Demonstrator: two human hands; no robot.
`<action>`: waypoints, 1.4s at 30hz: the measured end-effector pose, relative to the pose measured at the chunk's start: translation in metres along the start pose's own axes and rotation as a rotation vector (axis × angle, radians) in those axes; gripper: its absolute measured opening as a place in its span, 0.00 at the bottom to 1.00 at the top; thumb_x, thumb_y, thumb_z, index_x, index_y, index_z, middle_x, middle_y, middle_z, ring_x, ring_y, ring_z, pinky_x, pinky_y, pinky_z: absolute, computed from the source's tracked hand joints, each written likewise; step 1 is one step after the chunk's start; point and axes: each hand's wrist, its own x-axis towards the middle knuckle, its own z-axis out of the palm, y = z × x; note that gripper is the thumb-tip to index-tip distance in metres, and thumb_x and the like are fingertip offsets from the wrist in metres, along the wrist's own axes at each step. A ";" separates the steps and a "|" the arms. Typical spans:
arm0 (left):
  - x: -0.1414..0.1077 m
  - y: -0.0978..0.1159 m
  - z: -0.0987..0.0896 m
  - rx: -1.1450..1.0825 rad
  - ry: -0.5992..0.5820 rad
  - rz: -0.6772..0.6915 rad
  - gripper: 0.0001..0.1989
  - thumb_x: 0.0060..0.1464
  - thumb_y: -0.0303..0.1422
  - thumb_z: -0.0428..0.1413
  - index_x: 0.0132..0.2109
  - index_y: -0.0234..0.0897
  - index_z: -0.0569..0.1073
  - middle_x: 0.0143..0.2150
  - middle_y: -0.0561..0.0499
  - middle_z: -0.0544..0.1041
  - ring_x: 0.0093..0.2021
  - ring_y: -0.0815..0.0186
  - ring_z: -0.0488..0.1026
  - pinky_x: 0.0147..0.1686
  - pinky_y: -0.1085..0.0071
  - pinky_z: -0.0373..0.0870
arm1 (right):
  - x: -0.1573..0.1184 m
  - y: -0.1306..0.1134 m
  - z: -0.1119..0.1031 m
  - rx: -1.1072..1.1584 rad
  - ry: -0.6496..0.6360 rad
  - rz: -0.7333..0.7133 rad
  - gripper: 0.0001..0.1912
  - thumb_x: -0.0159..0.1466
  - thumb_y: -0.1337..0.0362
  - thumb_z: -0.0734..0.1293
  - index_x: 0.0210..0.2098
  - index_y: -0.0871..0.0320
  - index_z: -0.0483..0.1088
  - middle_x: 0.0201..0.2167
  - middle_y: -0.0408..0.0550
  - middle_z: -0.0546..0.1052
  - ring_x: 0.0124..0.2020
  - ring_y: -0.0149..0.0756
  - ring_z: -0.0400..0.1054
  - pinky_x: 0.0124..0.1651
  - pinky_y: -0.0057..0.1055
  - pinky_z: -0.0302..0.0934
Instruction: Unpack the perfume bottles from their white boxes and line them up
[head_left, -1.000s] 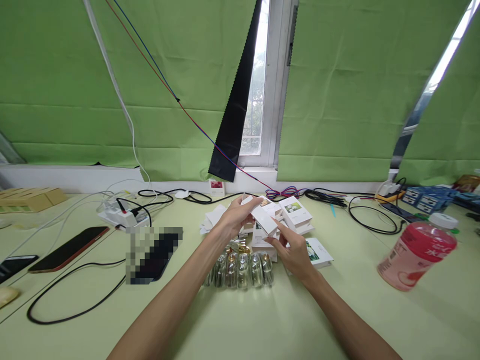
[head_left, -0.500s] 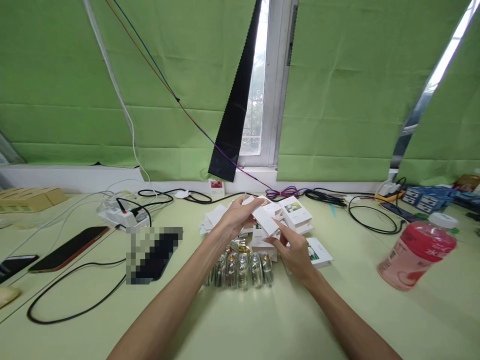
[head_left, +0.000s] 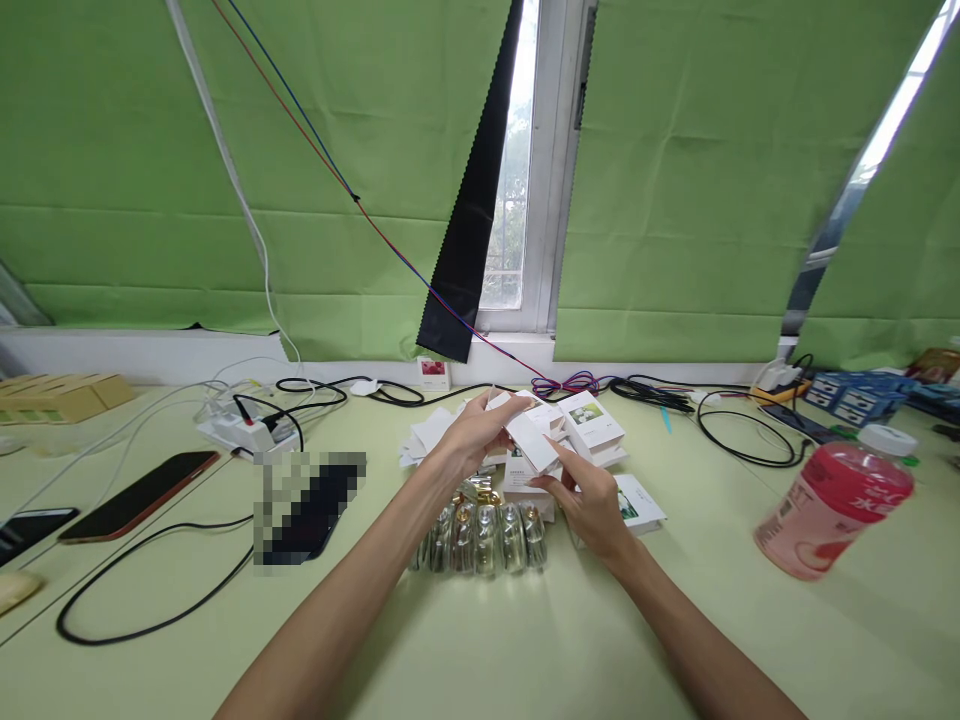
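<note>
Both hands grip one small white box (head_left: 532,443), held tilted above the table at the centre. My left hand (head_left: 480,428) has its fingers round the box's upper left end. At the lower right end, my right hand (head_left: 592,497) pinches it between thumb and fingers. Behind and beneath the hands lies a pile of white printed boxes, one with a flower picture (head_left: 592,423). Another white box with a green picture (head_left: 637,504) lies right of my right wrist. Several clear-wrapped glass bottles (head_left: 486,540) stand in a row in front of the hands.
A pink drink bottle (head_left: 836,505) stands at the right. Phones, one dark with a red edge (head_left: 139,495), and a looped black cable (head_left: 154,635) lie left. A white power strip (head_left: 251,432), cables and yellow boxes (head_left: 64,398) sit further back.
</note>
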 end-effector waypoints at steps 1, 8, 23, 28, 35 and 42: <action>0.000 0.000 0.000 -0.001 -0.004 0.000 0.21 0.40 0.38 0.70 0.38 0.35 0.72 0.32 0.50 0.77 0.30 0.67 0.74 0.30 0.70 0.70 | 0.000 0.000 0.000 -0.002 -0.001 -0.002 0.19 0.68 0.57 0.66 0.56 0.58 0.71 0.27 0.43 0.76 0.21 0.28 0.59 0.26 0.25 0.61; -0.003 0.002 0.003 -0.015 -0.003 0.003 0.20 0.39 0.37 0.70 0.37 0.34 0.72 0.32 0.50 0.77 0.29 0.68 0.73 0.30 0.71 0.71 | 0.001 -0.001 -0.001 -0.008 0.023 -0.029 0.18 0.68 0.59 0.67 0.54 0.59 0.72 0.27 0.44 0.76 0.22 0.29 0.64 0.26 0.25 0.62; -0.003 0.003 0.004 -0.013 -0.012 -0.010 0.18 0.40 0.38 0.69 0.35 0.34 0.73 0.30 0.50 0.77 0.28 0.68 0.73 0.27 0.72 0.68 | 0.001 -0.003 -0.002 -0.033 0.024 -0.006 0.17 0.68 0.58 0.67 0.54 0.58 0.72 0.27 0.44 0.76 0.21 0.28 0.62 0.26 0.26 0.62; -0.001 0.003 0.000 -0.011 -0.019 -0.028 0.19 0.41 0.39 0.69 0.36 0.33 0.74 0.33 0.49 0.78 0.30 0.68 0.73 0.28 0.72 0.69 | 0.002 -0.002 -0.002 -0.031 -0.002 0.016 0.18 0.68 0.57 0.66 0.54 0.58 0.72 0.27 0.43 0.76 0.20 0.28 0.60 0.26 0.26 0.62; 0.002 0.004 -0.006 0.003 -0.052 -0.035 0.23 0.40 0.42 0.70 0.40 0.32 0.76 0.37 0.45 0.80 0.32 0.66 0.75 0.32 0.70 0.71 | 0.001 -0.001 -0.002 -0.002 -0.020 0.040 0.20 0.67 0.57 0.67 0.56 0.57 0.71 0.29 0.44 0.76 0.22 0.29 0.61 0.26 0.27 0.62; 0.002 0.006 -0.008 0.009 -0.063 -0.028 0.24 0.40 0.42 0.70 0.42 0.31 0.76 0.37 0.45 0.80 0.31 0.66 0.75 0.31 0.70 0.70 | -0.001 0.002 -0.001 0.074 -0.050 0.071 0.22 0.67 0.56 0.67 0.58 0.56 0.69 0.31 0.45 0.76 0.23 0.30 0.62 0.28 0.28 0.64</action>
